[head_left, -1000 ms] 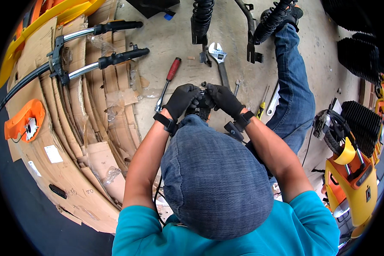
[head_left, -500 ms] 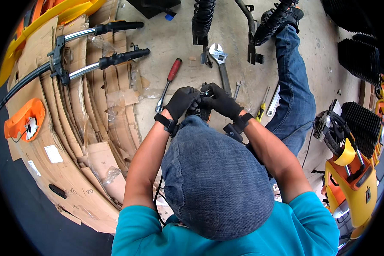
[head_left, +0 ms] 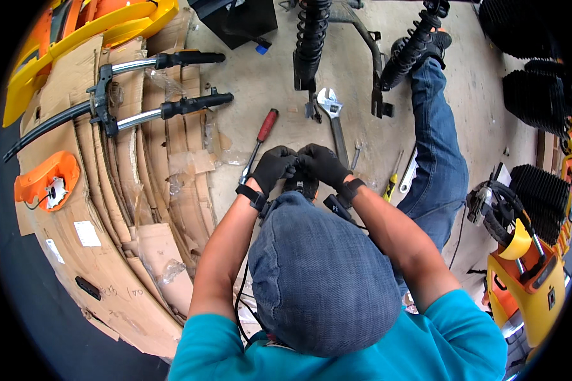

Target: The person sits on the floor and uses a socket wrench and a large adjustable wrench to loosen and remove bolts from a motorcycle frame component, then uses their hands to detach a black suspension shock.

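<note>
My left hand [head_left: 276,167], in a black glove, is closed with its fingertips bunched together. Right beside it is my right hand [head_left: 323,164], also gloved in black and closed, its fingers meeting the left's. Whatever the two hold between them is hidden by the gloves. Just past the left hand lies a red-handled tool [head_left: 268,125] with a metal shaft, its lower end close to the wrist. Beyond the right hand an adjustable wrench [head_left: 337,127] lies on the floor, with a small wrench [head_left: 356,154] beside it. Under the hands a dark shoe [head_left: 302,185] partly shows.
Black coil-spring shock absorbers [head_left: 311,44] stand ahead. A yellow-black screwdriver [head_left: 391,184] and a silver wrench [head_left: 409,173] lie beside a denim leg [head_left: 435,140]. On stacked cardboard [head_left: 130,305] at left rest a motorcycle fork [head_left: 102,98] and an orange housing [head_left: 62,173]. Yellow bodywork [head_left: 534,286] stands right.
The view has shifted, so the floor things sit lower in it. My hands have drawn closer together, and a small shiny metal piece seen between the fingers before is now hidden.
</note>
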The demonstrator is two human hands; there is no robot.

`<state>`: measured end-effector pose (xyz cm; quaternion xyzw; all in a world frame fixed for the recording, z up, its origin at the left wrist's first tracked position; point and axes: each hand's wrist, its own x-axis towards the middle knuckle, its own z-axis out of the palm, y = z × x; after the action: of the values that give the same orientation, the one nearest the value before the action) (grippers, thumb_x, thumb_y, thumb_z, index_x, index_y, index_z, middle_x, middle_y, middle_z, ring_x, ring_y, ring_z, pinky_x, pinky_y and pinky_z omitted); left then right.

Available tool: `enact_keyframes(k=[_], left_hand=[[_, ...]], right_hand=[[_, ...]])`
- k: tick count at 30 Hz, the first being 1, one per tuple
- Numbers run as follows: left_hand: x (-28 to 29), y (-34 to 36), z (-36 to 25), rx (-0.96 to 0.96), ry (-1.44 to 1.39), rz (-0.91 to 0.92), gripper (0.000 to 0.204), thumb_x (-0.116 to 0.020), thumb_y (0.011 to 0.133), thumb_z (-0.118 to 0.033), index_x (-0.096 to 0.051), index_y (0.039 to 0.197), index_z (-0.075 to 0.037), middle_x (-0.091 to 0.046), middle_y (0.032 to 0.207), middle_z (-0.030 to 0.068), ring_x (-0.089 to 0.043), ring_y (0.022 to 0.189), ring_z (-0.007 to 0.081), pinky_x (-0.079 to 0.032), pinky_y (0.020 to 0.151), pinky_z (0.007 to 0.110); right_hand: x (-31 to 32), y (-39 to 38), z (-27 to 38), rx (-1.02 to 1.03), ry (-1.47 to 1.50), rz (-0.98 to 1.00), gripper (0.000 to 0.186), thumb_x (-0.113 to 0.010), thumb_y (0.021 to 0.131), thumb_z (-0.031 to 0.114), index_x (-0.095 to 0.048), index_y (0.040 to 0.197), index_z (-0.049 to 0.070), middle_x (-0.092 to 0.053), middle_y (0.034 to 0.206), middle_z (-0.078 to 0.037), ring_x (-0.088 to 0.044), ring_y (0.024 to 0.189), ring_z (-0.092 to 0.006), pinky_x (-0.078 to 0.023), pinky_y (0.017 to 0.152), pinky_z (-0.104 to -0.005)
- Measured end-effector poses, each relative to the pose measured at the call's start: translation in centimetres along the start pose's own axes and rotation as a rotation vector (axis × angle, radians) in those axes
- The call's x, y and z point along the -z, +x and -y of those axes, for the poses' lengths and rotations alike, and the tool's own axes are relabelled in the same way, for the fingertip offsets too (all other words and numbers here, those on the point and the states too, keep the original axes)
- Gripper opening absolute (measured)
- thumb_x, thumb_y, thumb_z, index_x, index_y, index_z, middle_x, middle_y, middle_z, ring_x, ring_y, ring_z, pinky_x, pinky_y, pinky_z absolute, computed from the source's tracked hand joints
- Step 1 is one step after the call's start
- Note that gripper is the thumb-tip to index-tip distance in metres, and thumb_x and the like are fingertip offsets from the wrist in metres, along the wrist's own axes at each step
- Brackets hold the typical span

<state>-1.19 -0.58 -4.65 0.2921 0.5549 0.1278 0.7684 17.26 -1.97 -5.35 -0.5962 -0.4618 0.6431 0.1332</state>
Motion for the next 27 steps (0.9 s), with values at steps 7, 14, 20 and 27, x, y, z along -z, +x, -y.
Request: enact_keyframes(k=[7, 14, 20, 27], left_hand=[[0.3, -0.1, 0.3, -0.008, -0.062, 0.014, 0.018, -0.057, 0.090, -0.011, -0.059, 0.106, -0.003, -0.064, 0.089, 0.0058, -0.061, 0.075, 0.0111, -0.052, 0.068, 0.024], [3.1, 2.4, 3.0, -0.363, 0.282, -0.588, 0.032, -0.066, 0.079, -0.011, -0.059, 0.107, 0.002, -0.063, 0.083, 0.0081, -0.061, 0.074, 0.0148, -0.050, 0.066, 0.028], [6.2, 1.0, 4.2, -0.303, 0.757, -0.826, 0.034, -0.070, 0.074, -0.016, -0.062, 0.103, 0.001, -0.066, 0.097, 0.0188, -0.064, 0.091, 0.0313, -0.050, 0.082, 0.039], [7.1, 0.4, 7.5, -0.185, 0.883, -0.791, 0.029, -0.067, 0.074, -0.021, -0.063, 0.100, -0.009, -0.063, 0.101, 0.0163, -0.061, 0.096, 0.0345, -0.048, 0.083, 0.044]], right_hand=[[-0.3, -0.1, -1.1, 0.168, 0.082, -0.034, 0.027, -0.064, 0.085, 0.020, -0.060, 0.102, -0.001, -0.066, 0.091, -0.013, -0.063, 0.082, -0.0180, -0.050, 0.074, -0.0318], [-0.1, -0.6, -1.4, -0.135, 0.321, -0.072, 0.021, -0.066, 0.084, 0.019, -0.063, 0.088, -0.001, -0.064, 0.077, -0.007, -0.058, 0.069, -0.0117, -0.048, 0.063, -0.0281], [1.9, 0.1, -3.2, -0.181, 0.193, -0.231, 0.021, -0.068, 0.080, 0.019, -0.063, 0.085, -0.001, -0.062, 0.067, -0.006, -0.058, 0.059, -0.0122, -0.048, 0.055, -0.0275], [2.8, 2.5, -2.3, -0.098, -0.252, -0.340, 0.024, -0.069, 0.073, 0.016, -0.065, 0.092, 0.003, -0.068, 0.083, -0.018, -0.067, 0.078, -0.0304, -0.051, 0.070, -0.0389]])
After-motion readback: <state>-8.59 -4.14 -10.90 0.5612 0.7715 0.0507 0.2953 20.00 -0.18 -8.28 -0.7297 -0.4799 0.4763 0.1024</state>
